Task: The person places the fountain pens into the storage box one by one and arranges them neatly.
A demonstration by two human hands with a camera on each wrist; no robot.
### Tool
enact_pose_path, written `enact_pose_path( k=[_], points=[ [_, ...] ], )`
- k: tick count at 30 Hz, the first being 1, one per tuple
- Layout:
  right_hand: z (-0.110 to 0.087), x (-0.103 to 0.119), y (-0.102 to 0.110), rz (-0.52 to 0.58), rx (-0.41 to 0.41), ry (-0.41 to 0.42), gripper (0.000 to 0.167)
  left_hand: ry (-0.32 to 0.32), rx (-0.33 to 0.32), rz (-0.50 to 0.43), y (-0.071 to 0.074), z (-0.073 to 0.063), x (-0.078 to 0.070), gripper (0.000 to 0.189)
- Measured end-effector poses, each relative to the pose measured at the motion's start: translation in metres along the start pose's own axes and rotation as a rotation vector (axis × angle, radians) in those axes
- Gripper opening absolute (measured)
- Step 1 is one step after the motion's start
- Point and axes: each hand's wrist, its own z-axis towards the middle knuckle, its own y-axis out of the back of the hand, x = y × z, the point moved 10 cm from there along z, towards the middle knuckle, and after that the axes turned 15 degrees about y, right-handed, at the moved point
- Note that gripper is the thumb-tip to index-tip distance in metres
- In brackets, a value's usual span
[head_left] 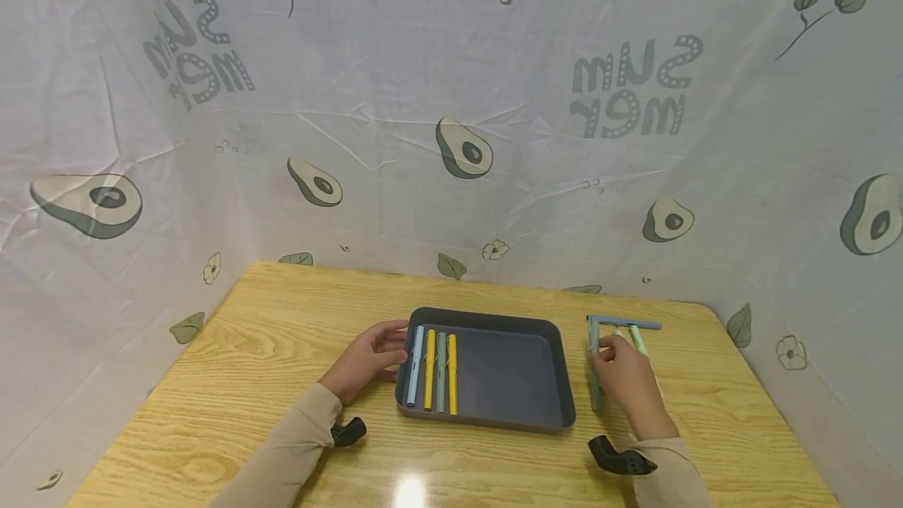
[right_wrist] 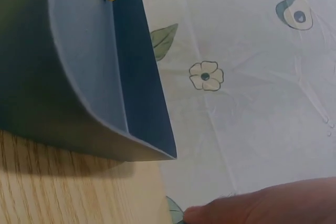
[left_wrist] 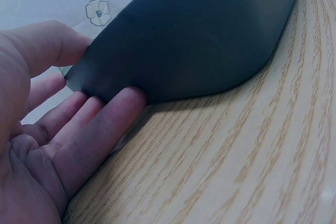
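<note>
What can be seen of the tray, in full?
The tray is dark grey, rectangular and shallow, with rounded corners and raised walls. Its surface looks smooth and mostly matte; whether it is metal or plastic, I cannot tell. It sits right way up on the table, long sides running left to right. Four pens lie side by side in its left part. The left hand touches its left wall.

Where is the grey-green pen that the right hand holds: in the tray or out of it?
Out. In the head view, the pen lies beyond the right wall of the tray.
</note>
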Motion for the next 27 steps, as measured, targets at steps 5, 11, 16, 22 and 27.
enact_pose_path(
  k=[5,11,16,22,27],
  points=[
    [0.001,0.003,-0.001,0.092,-0.025,0.003,0.041,0.001,-0.003,0.004,0.0,0.0,0.0,0.062],
    [0.004,0.006,-0.005,0.19,-0.046,0.043,0.068,-0.004,-0.006,0.008,0.0,-0.001,-0.001,0.061],
    [0.007,0.01,-0.004,0.216,-0.052,0.069,0.081,0.002,-0.009,0.008,0.0,-0.001,-0.001,0.061],
    [0.006,0.012,0.0,0.214,-0.085,0.081,0.081,0.001,-0.005,0.017,0.0,0.0,0.0,0.063],
    [0.006,0.016,0.005,0.222,-0.112,0.103,0.08,-0.006,-0.003,0.021,0.001,0.001,0.0,0.063]
  ],
)
